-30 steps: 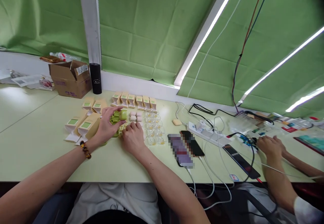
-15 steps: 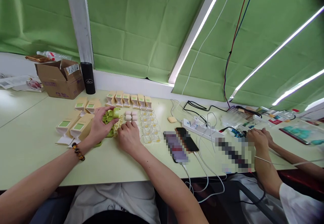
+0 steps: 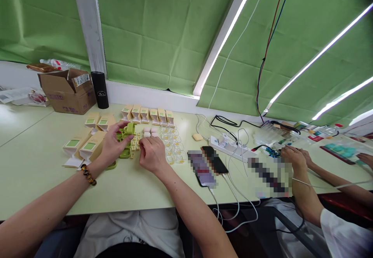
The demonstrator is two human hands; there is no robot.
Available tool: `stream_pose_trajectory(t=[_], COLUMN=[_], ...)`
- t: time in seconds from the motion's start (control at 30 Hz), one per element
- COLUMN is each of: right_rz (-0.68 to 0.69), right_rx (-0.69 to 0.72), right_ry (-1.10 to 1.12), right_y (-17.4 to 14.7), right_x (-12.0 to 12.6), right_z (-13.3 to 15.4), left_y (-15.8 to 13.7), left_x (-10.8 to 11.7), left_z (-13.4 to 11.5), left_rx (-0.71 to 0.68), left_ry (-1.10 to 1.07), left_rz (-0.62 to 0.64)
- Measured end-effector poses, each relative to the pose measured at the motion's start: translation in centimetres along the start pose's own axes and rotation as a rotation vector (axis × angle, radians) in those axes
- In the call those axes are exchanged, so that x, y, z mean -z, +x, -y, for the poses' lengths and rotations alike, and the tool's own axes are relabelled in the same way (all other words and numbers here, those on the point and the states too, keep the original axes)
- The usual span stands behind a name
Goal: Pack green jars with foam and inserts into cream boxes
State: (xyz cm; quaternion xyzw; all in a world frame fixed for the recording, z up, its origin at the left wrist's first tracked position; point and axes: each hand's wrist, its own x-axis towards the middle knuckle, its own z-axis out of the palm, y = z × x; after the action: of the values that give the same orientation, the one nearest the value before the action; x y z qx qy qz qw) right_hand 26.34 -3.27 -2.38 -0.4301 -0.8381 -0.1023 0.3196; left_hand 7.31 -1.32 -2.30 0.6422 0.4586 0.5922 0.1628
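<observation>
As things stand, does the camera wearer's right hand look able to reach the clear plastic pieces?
Probably yes: the clear plastic pieces lie beside the right hand, with nothing visibly between.

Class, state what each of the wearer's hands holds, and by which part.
Left hand: a green piece, pinched by its sides. Right hand: cannot be told.

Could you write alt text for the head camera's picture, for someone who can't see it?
A person's left hand holds a small green piece over a pale table, the right hand close beside yellow pieces. Around them are cream boxes with green labels, pinkish cylinders and clear containers; farther right are phones, a white power strip and a co-worker's hands.
</observation>
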Motion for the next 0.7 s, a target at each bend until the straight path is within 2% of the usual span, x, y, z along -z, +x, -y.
stream_pose_trajectory(t=[0.2,0.37,0.53,0.7], right_rz=[-0.177,-0.286,-0.354,-0.349], right_rx=[-0.091,-0.144,-0.258,-0.353], right_ry=[0.186,0.509,0.804,1.006], right_y=[0.1,0.5,0.8,0.9], right_x=[0.0,0.3,0.9,0.5], right_z=[-0.6,-0.8,-0.9,-1.2], left_y=[0.0,0.0,-0.1,-0.2], left_x=[-0.1,-0.1,-0.1,-0.2], left_z=[0.1,0.2,0.1,0.2], left_rx=[0.034,0.06,0.064,0.06], left_ry=[-0.044,-0.046,-0.085,-0.108], left_rz=[0.02,0.038,0.051,0.066])
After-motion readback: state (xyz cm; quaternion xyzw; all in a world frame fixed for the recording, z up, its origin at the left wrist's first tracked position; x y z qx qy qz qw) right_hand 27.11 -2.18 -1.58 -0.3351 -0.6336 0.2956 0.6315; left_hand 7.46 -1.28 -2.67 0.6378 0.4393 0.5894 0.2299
